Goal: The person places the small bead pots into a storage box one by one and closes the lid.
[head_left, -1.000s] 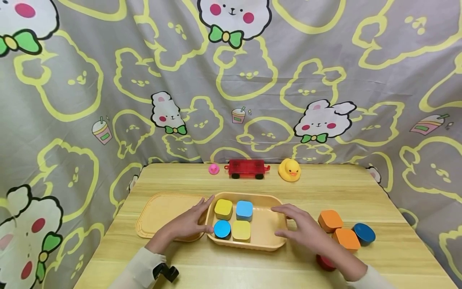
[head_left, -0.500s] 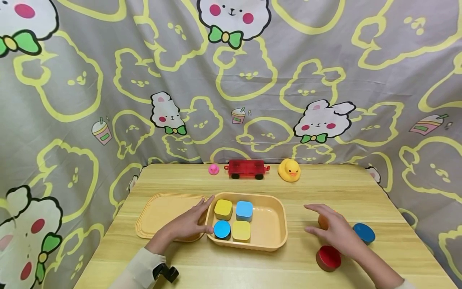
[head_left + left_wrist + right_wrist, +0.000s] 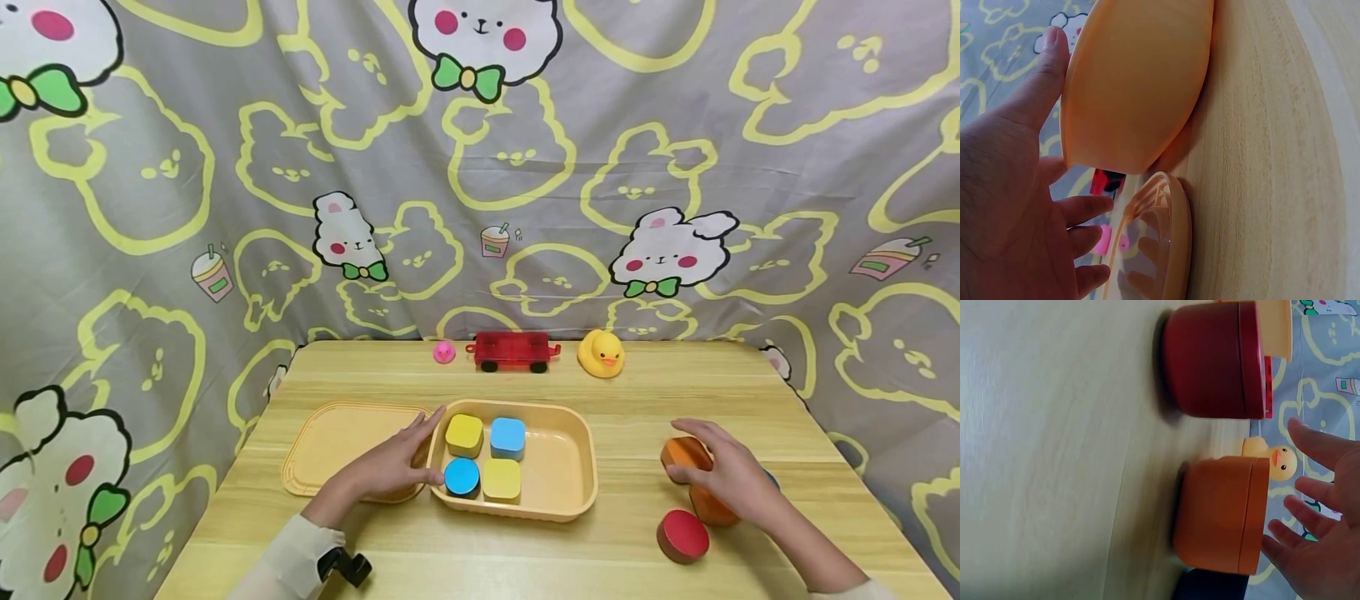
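Observation:
My left hand touches the left end of the peach plastic box, its thumb lying along the rim in the left wrist view. Inside the box, toward the left, sit two yellow rounded-square blocks, a light blue square block and a blue round block. Fingers spread, my right hand hovers over two orange rounded-square blocks and holds nothing. One orange block shows a seam near its top, right below the fingers. Beside them stands a red round block.
Left of the box lies its flat peach lid, partly under my left hand. A dark blue block is mostly hidden behind my right hand. Along the back edge stand a pink toy, a red toy wagon and a yellow duck.
My right hand has moved from the box's right end rightward to above the orange blocks, uncovering the red round block. My left hand and the box have stayed in place.

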Demonstrator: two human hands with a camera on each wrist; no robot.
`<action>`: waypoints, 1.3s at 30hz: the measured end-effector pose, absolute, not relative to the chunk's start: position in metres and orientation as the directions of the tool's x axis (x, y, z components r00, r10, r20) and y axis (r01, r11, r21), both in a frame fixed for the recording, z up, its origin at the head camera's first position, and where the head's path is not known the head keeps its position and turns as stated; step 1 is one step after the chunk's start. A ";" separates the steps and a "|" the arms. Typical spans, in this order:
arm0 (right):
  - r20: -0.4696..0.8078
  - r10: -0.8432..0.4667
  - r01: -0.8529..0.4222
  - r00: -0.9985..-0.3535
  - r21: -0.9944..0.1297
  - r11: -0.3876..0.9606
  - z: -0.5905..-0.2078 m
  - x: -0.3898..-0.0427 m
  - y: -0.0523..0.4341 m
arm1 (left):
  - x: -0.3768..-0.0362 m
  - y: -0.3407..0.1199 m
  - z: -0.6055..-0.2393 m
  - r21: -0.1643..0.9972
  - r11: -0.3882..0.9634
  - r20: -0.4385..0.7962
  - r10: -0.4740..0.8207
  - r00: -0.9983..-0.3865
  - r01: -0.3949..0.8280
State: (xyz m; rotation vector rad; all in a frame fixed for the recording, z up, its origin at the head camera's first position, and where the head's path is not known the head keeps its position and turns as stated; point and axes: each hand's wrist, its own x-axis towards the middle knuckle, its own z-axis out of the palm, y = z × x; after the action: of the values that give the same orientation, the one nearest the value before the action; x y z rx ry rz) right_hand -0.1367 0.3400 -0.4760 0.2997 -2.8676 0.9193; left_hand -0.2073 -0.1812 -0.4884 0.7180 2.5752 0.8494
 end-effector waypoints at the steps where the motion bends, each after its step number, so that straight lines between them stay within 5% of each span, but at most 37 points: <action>1: 0.156 -0.152 -0.215 -0.976 -0.565 0.796 -0.477 -0.137 0.341 | -0.207 -0.181 -0.489 0.625 0.694 -0.152 0.557 -0.816 0.358; 24: 0.090 -0.137 -0.163 -0.987 -0.492 0.855 -0.478 -0.151 0.342 | -0.209 -0.182 -0.489 0.627 0.692 -0.157 0.562 -0.812 0.358; 39: 0.145 -0.189 -0.238 -0.971 -0.591 0.771 -0.464 -0.155 0.320 | -0.208 -0.182 -0.490 0.624 0.697 -0.160 0.557 -0.815 0.353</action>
State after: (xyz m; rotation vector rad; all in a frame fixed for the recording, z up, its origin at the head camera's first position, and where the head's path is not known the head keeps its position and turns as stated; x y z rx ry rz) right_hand -0.1547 0.3201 -0.4635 0.3484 -2.8835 0.9778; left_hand -0.2076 -0.1823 -0.4897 0.7137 2.5701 0.8444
